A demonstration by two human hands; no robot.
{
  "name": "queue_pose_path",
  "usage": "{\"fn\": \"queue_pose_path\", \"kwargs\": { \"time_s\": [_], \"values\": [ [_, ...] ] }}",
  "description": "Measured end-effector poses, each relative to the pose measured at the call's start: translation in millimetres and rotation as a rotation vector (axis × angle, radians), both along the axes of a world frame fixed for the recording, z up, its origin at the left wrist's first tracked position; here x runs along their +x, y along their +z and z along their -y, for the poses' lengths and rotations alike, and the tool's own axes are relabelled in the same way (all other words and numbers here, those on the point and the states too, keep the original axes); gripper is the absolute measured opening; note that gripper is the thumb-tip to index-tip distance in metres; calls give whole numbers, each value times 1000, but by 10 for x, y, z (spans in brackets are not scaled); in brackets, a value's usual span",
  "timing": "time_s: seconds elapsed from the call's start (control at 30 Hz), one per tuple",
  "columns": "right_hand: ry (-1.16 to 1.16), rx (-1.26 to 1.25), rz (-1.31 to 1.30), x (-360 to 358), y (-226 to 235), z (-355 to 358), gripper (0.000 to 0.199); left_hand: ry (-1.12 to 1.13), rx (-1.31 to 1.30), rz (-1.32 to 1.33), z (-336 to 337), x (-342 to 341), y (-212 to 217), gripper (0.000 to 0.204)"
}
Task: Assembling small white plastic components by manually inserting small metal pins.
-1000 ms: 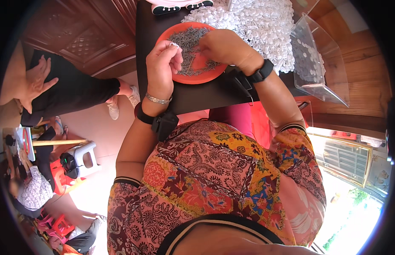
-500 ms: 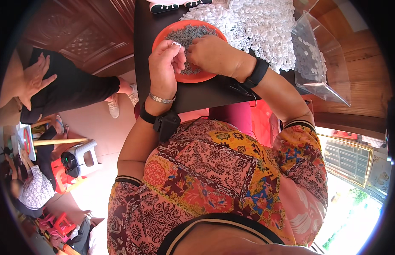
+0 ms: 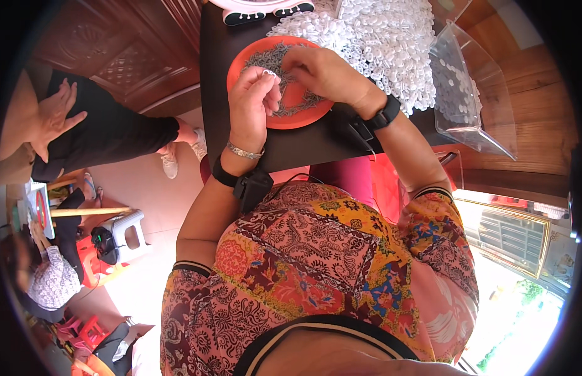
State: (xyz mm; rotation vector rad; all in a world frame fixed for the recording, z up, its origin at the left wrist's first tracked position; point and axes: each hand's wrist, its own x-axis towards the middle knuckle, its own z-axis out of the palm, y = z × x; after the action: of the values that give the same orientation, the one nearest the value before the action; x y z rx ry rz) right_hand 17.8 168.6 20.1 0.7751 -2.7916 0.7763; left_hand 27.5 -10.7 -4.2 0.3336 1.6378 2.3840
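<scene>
My left hand (image 3: 248, 106) is closed over the near left part of a round orange dish (image 3: 236, 57), pinching a small white plastic piece (image 3: 270, 74) between thumb and forefinger. Many thin grey nail-like pieces (image 3: 267, 57) lie loose in the dish, and a bare patch of its bottom shows between them. Over the dish's right side, my right hand (image 3: 332, 72) bends downward with its fingers curled close to the grey pieces. Whatever those fingertips hold, if anything, is hidden.
Beyond the dish, a big heap of small white plastic pieces (image 3: 391, 44) covers the dark table (image 3: 219, 135). A clear plastic box (image 3: 457, 88) with more pieces stands at right. Another person's hand (image 3: 56, 113) and dark-clad leg are at left, with stools (image 3: 125, 235) behind.
My right hand has lifted slightly and its fingers have loosened over the dish, uncovering more of its bottom. My left hand still pinches the white piece. The whole view has shifted a little.
</scene>
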Motion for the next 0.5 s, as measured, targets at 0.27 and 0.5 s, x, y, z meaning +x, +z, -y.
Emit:
{"fn": "queue_pose_path", "kwargs": {
  "time_s": [0.27,0.5],
  "values": [
    [-140,-897,540,61,74,35,15,-29,20,-30,-38,42,23,16],
    [-96,-910,576,130,69,148,18,-42,8,-90,-51,56,3,17]
  ]
}}
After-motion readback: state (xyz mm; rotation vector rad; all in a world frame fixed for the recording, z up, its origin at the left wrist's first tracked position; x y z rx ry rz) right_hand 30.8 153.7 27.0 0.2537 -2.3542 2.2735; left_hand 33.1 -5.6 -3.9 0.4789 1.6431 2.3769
